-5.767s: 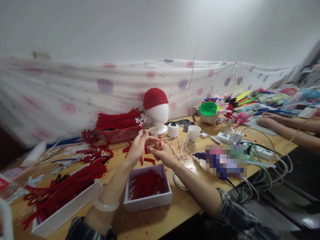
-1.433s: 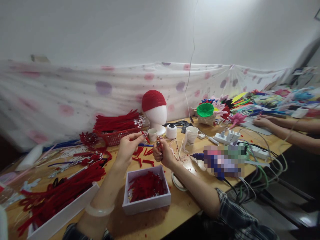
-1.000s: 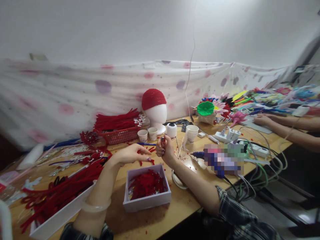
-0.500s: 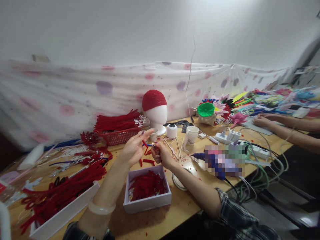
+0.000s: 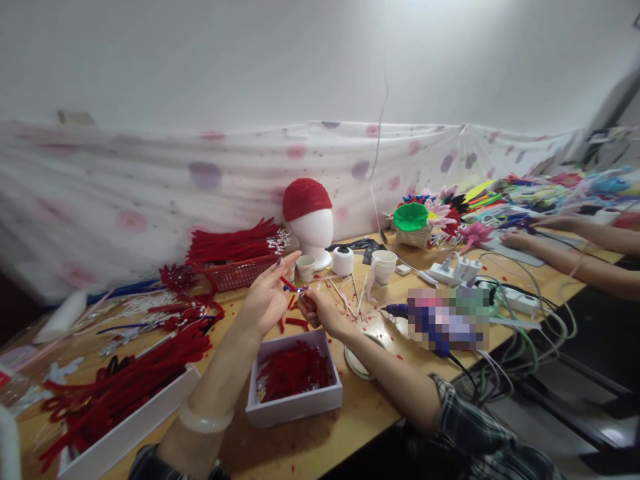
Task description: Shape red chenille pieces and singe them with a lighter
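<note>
My left hand (image 5: 265, 298) pinches a short red pipe cleaner piece (image 5: 289, 284) between thumb and fingers. Close beside its tip, my right hand (image 5: 319, 308) is closed round a small lighter (image 5: 301, 293), mostly hidden by the fingers. Whether a flame burns now is too small to tell. Below both hands stands a white box (image 5: 295, 415) holding a heap of red fuzzy pieces. A few cut red pieces (image 5: 297, 324) lie on the table just behind it.
A foam head (image 5: 315, 230) with a red cap stands behind, beside a red basket (image 5: 240, 275) of red stems. Paper cups (image 5: 384, 268), a glue gun (image 5: 397, 311) and power strips (image 5: 445, 275) are to the right. A co-worker's hands (image 5: 520, 240) are at far right.
The lighter has shifted slightly left, its top now against or near the tip of the red piece. A small flame showed earlier. The red piece has tilted, and the co-worker's hands have moved.
</note>
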Tool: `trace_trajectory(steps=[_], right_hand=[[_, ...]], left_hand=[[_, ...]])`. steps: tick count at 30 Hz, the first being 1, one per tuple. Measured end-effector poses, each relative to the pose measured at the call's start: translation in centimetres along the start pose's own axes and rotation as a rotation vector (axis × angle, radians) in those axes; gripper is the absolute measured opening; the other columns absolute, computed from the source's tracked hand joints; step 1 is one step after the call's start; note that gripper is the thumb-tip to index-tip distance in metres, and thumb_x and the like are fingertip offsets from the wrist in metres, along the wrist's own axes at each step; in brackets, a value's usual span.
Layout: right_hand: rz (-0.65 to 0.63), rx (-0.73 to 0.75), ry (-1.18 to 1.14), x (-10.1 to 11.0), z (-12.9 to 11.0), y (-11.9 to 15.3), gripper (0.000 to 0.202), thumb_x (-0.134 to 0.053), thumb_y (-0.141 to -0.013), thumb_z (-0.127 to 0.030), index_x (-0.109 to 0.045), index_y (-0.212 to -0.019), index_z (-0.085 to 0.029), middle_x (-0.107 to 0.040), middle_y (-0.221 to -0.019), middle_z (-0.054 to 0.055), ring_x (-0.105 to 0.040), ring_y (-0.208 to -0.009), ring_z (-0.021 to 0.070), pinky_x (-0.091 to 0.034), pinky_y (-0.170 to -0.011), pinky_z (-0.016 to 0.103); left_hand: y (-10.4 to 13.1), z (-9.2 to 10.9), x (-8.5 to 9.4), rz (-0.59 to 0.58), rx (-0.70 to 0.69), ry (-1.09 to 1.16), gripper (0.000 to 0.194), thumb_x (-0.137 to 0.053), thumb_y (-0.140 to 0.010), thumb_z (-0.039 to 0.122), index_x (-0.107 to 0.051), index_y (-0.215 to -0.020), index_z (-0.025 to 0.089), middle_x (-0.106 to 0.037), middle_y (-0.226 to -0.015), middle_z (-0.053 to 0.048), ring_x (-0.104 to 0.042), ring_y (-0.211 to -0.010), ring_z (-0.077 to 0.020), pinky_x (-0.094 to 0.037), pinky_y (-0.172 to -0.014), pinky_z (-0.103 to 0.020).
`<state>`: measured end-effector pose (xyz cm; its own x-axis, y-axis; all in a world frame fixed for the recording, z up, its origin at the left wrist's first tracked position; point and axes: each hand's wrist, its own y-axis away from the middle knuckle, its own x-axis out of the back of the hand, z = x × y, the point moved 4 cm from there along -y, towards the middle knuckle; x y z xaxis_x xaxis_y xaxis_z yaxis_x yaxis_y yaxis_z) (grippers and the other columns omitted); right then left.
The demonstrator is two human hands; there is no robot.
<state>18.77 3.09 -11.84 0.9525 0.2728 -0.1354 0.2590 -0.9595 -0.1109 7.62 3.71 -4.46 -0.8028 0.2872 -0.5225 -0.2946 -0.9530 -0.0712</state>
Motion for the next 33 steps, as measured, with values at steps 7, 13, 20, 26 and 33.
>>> trace_trajectory(steps=[7,13,20,26,33], right_hand=[[-0.013,-0.031,-0.002,0.1,0.1,-0.1,0.045,-0.034,-0.090,-0.046,-0.035,-0.052,-0.022,-0.023,-0.043,-0.007,-0.014,-0.040,0.0072,-0.011,-0.039,0.022],[-0.013,-0.039,-0.043,0.1,0.3,-0.4,0.045,-0.041,-0.086,-0.051,-0.037,-0.052,-0.022,-0.023,-0.044,-0.008,-0.013,-0.041,0.0065,-0.011,-0.039,0.023],[0.247,0.136,-0.216,1.9,-0.5,-0.8,0.051,-0.053,-0.075,-0.072,-0.045,-0.065,-0.022,-0.022,-0.046,-0.010,-0.014,-0.040,0.0073,-0.012,-0.040,0.024],[0.336,0.435,0.059,1.2,-2.2,0.8,0.025,-0.078,-0.068,-0.036,-0.064,-0.079,-0.019,-0.039,-0.055,-0.007,-0.031,-0.051,0.0096,-0.027,-0.048,0.024],[0.349,0.476,-0.072,1.6,-1.6,0.3,0.028,-0.083,-0.060,-0.037,-0.064,-0.064,-0.018,-0.055,-0.058,-0.002,-0.044,-0.056,0.0116,-0.038,-0.053,0.026]], left_hand=[[-0.1,-0.5,0.1,-0.017,0.037,-0.012,0.016,-0.071,-0.080,0.024,-0.079,-0.093,0.019,-0.062,-0.141,-0.008,-0.047,-0.137,-0.0237,-0.041,-0.111,-0.036],[0.2,-0.3,-0.2,0.028,0.073,0.005,0.017,-0.063,-0.085,0.021,-0.079,-0.093,0.019,-0.059,-0.144,-0.007,-0.046,-0.135,-0.0234,-0.044,-0.105,-0.033],[0.1,-0.4,-0.1,0.000,0.041,-0.050,0.021,-0.060,-0.090,0.029,-0.079,-0.098,0.025,-0.059,-0.145,-0.004,-0.043,-0.139,-0.0242,-0.034,-0.113,-0.041],[-0.2,-1.2,0.0,-0.053,-0.368,-0.603,0.022,-0.068,-0.085,0.029,-0.080,-0.103,0.027,-0.056,-0.147,-0.006,-0.032,-0.145,-0.0280,-0.014,-0.121,-0.039],[0.5,-2.0,-0.6,-0.051,-0.561,-1.188,0.037,-0.056,-0.092,0.034,-0.068,-0.127,0.035,-0.041,-0.159,-0.006,-0.027,-0.146,-0.0341,-0.010,-0.118,-0.056]])
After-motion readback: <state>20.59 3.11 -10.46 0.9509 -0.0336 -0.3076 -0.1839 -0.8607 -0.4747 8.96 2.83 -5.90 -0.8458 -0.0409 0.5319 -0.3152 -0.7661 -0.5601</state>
